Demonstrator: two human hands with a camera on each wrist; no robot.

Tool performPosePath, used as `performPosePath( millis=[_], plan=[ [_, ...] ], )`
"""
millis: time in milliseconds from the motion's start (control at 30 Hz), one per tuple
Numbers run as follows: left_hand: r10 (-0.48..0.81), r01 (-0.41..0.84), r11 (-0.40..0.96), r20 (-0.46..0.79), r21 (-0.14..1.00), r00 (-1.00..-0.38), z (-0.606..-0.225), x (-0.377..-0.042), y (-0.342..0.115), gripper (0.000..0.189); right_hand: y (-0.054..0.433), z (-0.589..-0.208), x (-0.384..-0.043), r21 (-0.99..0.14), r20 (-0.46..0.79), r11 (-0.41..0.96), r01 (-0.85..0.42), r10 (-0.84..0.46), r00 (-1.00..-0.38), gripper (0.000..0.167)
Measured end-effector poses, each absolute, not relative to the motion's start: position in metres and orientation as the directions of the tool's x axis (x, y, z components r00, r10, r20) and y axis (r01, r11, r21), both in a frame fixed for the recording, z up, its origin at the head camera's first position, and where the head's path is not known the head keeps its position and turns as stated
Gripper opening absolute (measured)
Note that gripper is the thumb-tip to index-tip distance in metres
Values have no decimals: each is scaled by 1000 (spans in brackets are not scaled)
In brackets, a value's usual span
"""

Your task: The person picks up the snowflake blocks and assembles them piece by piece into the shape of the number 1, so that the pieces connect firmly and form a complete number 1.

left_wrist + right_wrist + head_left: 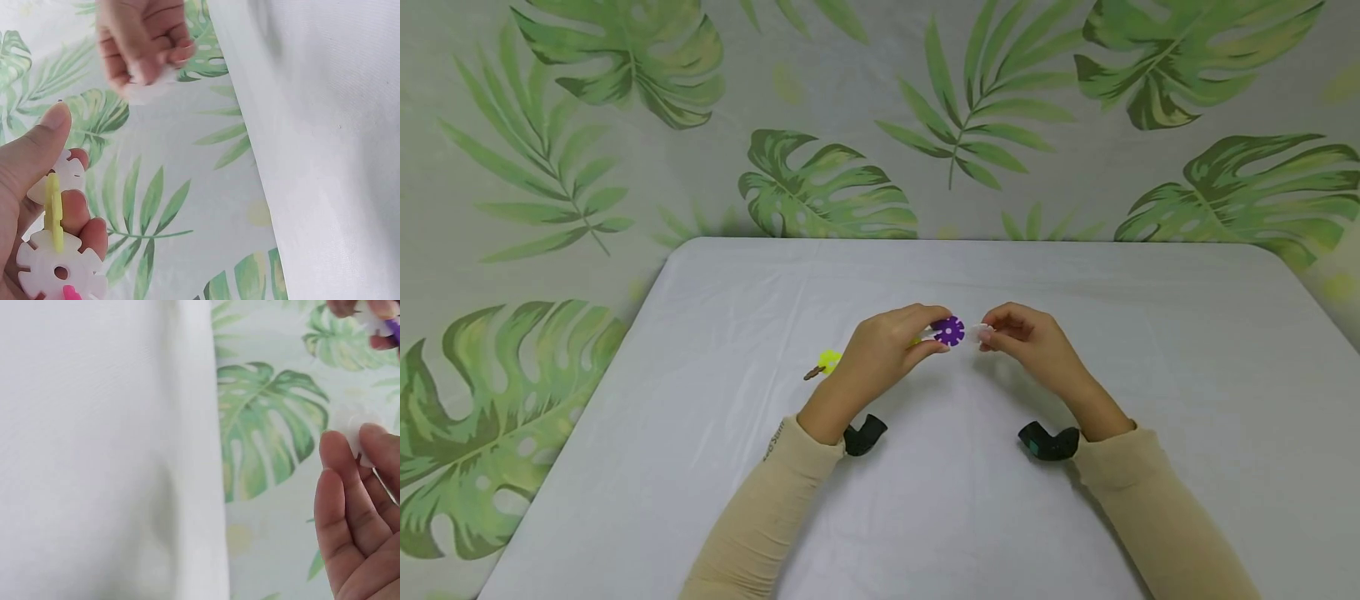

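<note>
My left hand [895, 337] holds a chain of notched plastic discs slotted together. A purple disc [950, 331] forms its right end in the head view; a yellow disc [830, 361] and a brown disc [813, 372] show beyond the wrist on the other side. In the left wrist view, a white disc [37, 269], a yellow disc seen edge-on [54, 212] and a bit of a pink disc [72, 292] lie along the palm. My right hand [1033, 337] pinches a loose white notched disc [350, 422] between thumb and fingertip, a small gap from the purple one.
Both hands are above a table with a white cloth [940, 517]. Black wrist devices [867, 435] [1048, 442] stick out inward from the beige sleeves. Behind the table's far edge hangs a leaf-patterned backdrop [835, 83].
</note>
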State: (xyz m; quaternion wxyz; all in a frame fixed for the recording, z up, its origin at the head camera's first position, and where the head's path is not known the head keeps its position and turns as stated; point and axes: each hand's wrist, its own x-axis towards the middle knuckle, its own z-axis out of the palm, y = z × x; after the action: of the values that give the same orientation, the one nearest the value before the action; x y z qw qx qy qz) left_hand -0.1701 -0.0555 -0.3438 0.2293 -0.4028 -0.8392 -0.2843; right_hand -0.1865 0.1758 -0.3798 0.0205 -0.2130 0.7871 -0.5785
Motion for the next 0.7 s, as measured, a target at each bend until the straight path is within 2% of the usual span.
performPosePath(
  millis=[100, 200, 500, 700],
  plan=[
    [547, 806, 516, 612, 289, -570, -344, -170, -56, 32, 175, -369, -182, -933, 268, 136, -334, -358, -894, 12],
    [551, 805, 521, 608, 284, -572, -343, -170, -56, 32, 173, -362, -178, -928, 306, 96, -361, -358, -882, 10],
    [555, 808, 518, 608, 282, -568, -343, -169, -55, 32, 169, -354, -171, -900, 375, 72, -430, -374, -848, 10],
    [558, 819, 496, 617, 288, -555, -343, -168, -54, 31, 166, -353, -168, -832, 457, 148, -534, -363, -812, 11]
  ],
)
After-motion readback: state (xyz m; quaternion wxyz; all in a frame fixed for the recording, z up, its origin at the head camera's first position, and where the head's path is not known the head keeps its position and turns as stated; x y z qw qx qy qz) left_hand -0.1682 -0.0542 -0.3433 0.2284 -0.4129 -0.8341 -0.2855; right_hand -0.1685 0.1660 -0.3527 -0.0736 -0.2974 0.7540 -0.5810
